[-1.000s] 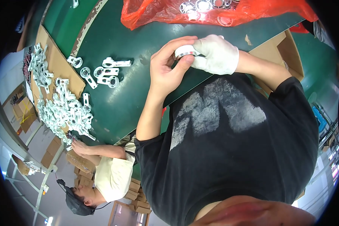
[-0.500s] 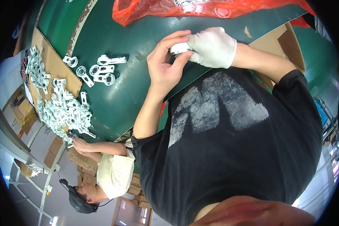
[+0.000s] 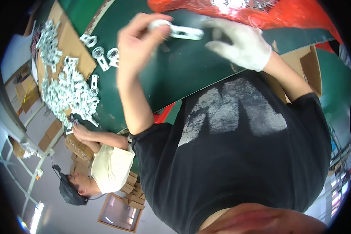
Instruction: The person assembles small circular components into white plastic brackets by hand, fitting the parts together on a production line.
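Note:
My bare left hand point(image 3: 135, 46) pinches a white ring-headed part point(image 3: 186, 33) by its round end, above the green table point(image 3: 175, 70). Its flat slotted arm points right, toward my other hand. In a white work glove, my right hand point(image 3: 243, 43) is open, thumb and fingers apart, just past the arm's tip and not touching it. The fingers of both hands are a little blurred. Beyond my left wrist, several similar white parts point(image 3: 101, 58) lie loose on the table, one partly hidden by my forearm.
A heap of white parts point(image 3: 72, 93) covers a cardboard sheet point(image 3: 77, 48) at the left. Behind it a co-worker's hands point(image 3: 81, 133) touch the heap's edge. A red plastic bag point(image 3: 292, 17) holding shiny parts lies at the far edge. An opened cardboard box point(image 3: 311, 68) stands right.
My hands have come apart: the left has moved left and up with the white part, now exposed along its arm. The gloved right hand has let go and shifted right. The view has shifted slightly.

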A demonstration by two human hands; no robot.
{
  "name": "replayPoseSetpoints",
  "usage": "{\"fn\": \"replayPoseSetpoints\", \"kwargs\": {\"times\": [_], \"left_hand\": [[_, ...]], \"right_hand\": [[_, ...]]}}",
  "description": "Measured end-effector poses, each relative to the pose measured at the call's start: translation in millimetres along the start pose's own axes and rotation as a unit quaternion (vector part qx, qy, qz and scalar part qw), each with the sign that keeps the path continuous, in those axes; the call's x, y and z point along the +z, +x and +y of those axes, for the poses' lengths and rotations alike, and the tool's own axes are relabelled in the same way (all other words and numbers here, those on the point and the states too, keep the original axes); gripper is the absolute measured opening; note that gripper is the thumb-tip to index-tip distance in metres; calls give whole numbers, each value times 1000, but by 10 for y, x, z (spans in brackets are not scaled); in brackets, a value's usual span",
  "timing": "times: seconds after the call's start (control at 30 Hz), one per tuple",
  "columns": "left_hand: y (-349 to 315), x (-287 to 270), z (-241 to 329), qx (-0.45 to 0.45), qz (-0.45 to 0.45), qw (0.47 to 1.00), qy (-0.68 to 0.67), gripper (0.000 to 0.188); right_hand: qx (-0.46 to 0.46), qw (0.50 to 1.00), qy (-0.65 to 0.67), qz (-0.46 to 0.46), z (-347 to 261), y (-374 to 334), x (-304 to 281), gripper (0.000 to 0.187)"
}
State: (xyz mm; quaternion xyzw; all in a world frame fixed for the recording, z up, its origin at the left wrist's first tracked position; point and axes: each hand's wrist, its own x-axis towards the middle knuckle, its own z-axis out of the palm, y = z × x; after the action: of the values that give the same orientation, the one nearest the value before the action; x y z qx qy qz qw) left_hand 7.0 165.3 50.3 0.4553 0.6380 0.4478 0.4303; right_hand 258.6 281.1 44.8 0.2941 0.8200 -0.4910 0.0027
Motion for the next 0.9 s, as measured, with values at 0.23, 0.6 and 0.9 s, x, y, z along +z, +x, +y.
{"fn": "replayPoseSetpoints", "kwargs": {"times": [0.23,0.6,0.9], "left_hand": [[325,-1194,-290,23,322,941,-103,36],[-336,-553,-162,-95,87,904,407,22],[171,485,287,53,-51,991,109,17]], "right_hand": [[-7,996,-83,33,184,-50,202,29],[-11,997,-77,-15,125,77,180,35],[-53,977,-127,165,80,-16,205,34]]}}
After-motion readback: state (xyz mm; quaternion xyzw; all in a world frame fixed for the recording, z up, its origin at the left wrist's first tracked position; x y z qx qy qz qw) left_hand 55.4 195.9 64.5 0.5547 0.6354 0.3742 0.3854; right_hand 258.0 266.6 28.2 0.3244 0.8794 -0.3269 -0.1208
